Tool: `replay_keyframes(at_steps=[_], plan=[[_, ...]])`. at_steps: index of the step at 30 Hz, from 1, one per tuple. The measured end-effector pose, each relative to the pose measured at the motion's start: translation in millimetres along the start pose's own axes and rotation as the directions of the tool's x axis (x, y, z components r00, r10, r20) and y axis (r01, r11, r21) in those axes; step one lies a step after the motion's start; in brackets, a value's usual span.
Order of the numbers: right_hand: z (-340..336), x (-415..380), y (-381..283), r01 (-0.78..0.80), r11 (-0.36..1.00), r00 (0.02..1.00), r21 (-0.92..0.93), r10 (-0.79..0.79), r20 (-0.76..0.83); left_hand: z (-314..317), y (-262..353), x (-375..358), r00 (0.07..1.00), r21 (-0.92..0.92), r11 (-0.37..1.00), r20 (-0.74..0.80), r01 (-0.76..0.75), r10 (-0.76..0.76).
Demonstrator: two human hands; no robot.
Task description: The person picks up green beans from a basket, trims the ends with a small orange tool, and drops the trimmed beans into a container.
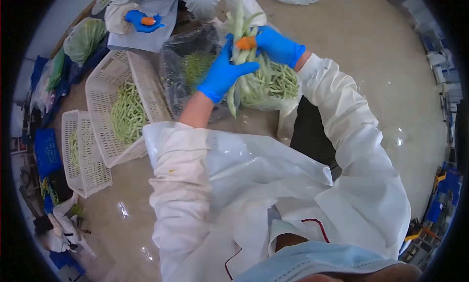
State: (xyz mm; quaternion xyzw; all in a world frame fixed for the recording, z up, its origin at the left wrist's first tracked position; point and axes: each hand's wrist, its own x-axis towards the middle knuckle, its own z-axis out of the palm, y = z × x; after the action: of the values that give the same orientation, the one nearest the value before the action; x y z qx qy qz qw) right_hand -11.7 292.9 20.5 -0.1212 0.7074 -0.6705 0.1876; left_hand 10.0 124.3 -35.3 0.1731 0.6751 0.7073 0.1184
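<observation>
I grip a bunch of green beans between my left hand, on their near left, and my right hand, closed about their right.

Beans upper centre, between left hand and right hand.
Left of these: bag containing scraps; large crate holding pods; small crate.

Upper centre: right hand partly hidden by bean bunch; orange piece there too small to be identified. Upper left: second person cut off by top edge. Left: loose beans partly hidden by crate wall. Lower left: another person blurred. Bottom: mask cut off by edge. Right edge: clutter too small to be told.
</observation>
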Motion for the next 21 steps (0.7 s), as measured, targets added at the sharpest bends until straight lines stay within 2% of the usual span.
replay_keyframes(at_steps=[1,2,3,5,6,7,8,10,13,16,17,20,21], plan=[[15,-2,-13,-0.006,0.997,1.0,-0.079,0.007,0.012,2,4,-1,1.0,-0.133,0.991,0.02,-0.013,0.016],[24,1,-19,-0.013,0.987,1.0,-0.158,0.017,0.021,-2,9,-1,0.999,-0.135,0.99,0.01,0.04,-0.039],[26,14,-4,0.06,0.995,0.998,-0.075,-0.06,0.006,-6,14,0,0.996,-0.141,0.986,0.001,0.092,-0.092],[15,28,12,0.029,0.998,0.999,-0.062,-0.027,0.042,-18,20,3,0.976,-0.163,0.962,0.023,0.217,-0.216],[10,32,15,0.014,0.998,0.998,-0.06,-0.01,0.062,-27,24,3,0.963,-0.072,0.96,0.013,0.269,-0.269],[6,33,11,-0.081,0.991,0.996,-0.108,0.084,0.023,-37,26,0,0.946,0.015,0.946,-0.003,0.324,-0.324],[5,34,12,-0.14,0.99,0.989,0.021,0.139,0.047,-47,27,-4,0.925,0.099,0.92,-0.023,0.378,-0.378],[3,37,19,-0.259,0.926,0.965,0.274,0.237,0.111,-65,24,-11,0.92,0.074,0.92,-0.109,0.384,-0.376],[-2,47,48,-0.239,0.896,0.964,0.374,0.172,0.203,-79,22,-17,0.889,-0.072,0.917,-0.228,0.392,-0.398],[17,47,53,-0.219,0.869,0.965,0.443,0.126,0.23,-59,24,-24,0.882,-0.255,0.933,-0.334,0.254,-0.332],[27,45,52,-0.212,0.863,0.967,0.459,0.118,0.225,-59,18,-24,0.902,-0.208,0.935,-0.27,0.288,-0.338],[57,33,38,-0.192,0.859,0.973,0.474,0.104,0.205,-54,11,-23,0.911,-0.019,0.95,-0.278,0.313,-0.306],[62,30,37,-0.169,0.871,0.976,0.46,0.082,0.204,-52,14,-22,0.928,0.071,0.959,-0.28,0.273,-0.244]])
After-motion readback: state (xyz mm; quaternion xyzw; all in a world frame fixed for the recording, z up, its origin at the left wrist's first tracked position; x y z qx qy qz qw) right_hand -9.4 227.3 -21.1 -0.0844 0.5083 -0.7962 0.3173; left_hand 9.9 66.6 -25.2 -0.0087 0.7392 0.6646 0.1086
